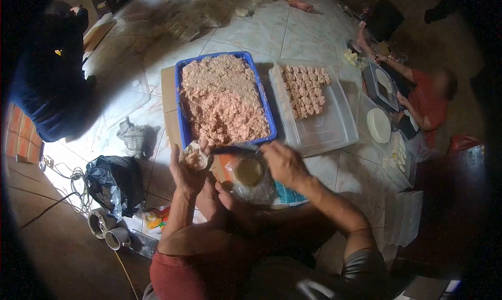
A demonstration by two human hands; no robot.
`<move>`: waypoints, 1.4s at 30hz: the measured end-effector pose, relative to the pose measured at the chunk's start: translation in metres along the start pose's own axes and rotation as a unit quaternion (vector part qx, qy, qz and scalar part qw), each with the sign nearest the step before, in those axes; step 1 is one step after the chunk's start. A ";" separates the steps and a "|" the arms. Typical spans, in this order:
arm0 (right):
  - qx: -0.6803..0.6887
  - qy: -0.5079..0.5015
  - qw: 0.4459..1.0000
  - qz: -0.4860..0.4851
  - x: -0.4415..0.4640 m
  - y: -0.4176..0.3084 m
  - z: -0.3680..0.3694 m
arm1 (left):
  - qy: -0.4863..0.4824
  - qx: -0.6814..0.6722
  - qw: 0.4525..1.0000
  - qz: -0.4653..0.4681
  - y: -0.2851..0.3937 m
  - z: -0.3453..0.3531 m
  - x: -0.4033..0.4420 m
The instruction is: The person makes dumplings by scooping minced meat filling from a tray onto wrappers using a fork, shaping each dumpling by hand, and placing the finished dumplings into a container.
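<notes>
In the head view, my left hand [187, 170] is cupped around a round pale dough wrapper [201, 152] with pinkish minced filling [194, 160] on it. My right hand [285, 165] is closed in a fist near the tub's lower right corner, slightly blurred; a thin thing seems to stick out toward the left, but I cannot make out what it is. Ahead of both hands lies a blue tub [178, 98] of minced meat filling [222, 98], hollowed at the near end. Between my hands a stack of round wrappers [247, 173] sits on clear plastic.
Right of the tub, a clear plastic tray [319, 135] holds rows of filled dumplings [303, 88]. A black plastic bag [112, 182], a cup [117, 238] and cables [76, 187] lie at left. Another person in red [426, 98] works at right beside containers [384, 85]; a dark-clothed person [49, 75] sits at left.
</notes>
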State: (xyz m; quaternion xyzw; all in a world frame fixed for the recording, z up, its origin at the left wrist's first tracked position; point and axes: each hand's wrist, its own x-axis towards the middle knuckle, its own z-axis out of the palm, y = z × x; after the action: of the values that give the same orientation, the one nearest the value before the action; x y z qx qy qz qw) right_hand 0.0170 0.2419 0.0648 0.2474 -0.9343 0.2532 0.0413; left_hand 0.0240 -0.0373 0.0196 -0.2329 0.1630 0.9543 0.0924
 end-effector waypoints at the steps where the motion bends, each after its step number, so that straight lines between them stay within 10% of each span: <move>1: -0.100 -0.001 0.995 0.008 0.012 0.011 -0.014 | -0.043 0.075 0.996 -0.003 -0.001 -0.017 0.008; 6: -0.314 0.035 0.945 -0.080 0.060 0.067 -0.027 | -0.041 0.186 0.963 -0.189 -0.035 -0.011 0.002; 10: -0.371 -0.118 0.897 -0.209 0.072 0.079 -0.012 | -0.065 0.135 0.962 -0.230 -0.046 -0.019 0.008; 20: 0.124 -0.127 0.984 0.022 0.070 0.008 -0.037 | -0.193 0.000 0.953 -0.233 -0.028 -0.025 0.024; 23: 0.126 -0.177 0.968 -0.125 0.052 0.004 -0.003 | -0.255 -0.127 0.906 -0.313 -0.020 -0.016 0.021; 27: -0.020 -0.153 0.981 -0.121 0.042 -0.015 -0.014 | -0.180 -0.044 0.959 -0.216 -0.019 -0.016 0.017; 32: 0.130 -0.028 0.979 -0.154 0.011 -0.015 0.033 | -0.147 0.025 0.967 -0.204 -0.027 -0.009 0.008; 42: 0.128 0.098 0.984 0.072 -0.022 -0.049 0.038 | -0.047 -0.009 0.991 -0.123 -0.046 -0.016 0.018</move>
State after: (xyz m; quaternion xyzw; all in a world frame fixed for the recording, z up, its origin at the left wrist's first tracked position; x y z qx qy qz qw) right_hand 0.0613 0.1965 0.0497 0.1566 -0.9011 0.3960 0.0819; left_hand 0.0266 0.0012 -0.0149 -0.2065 0.1200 0.9471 0.2145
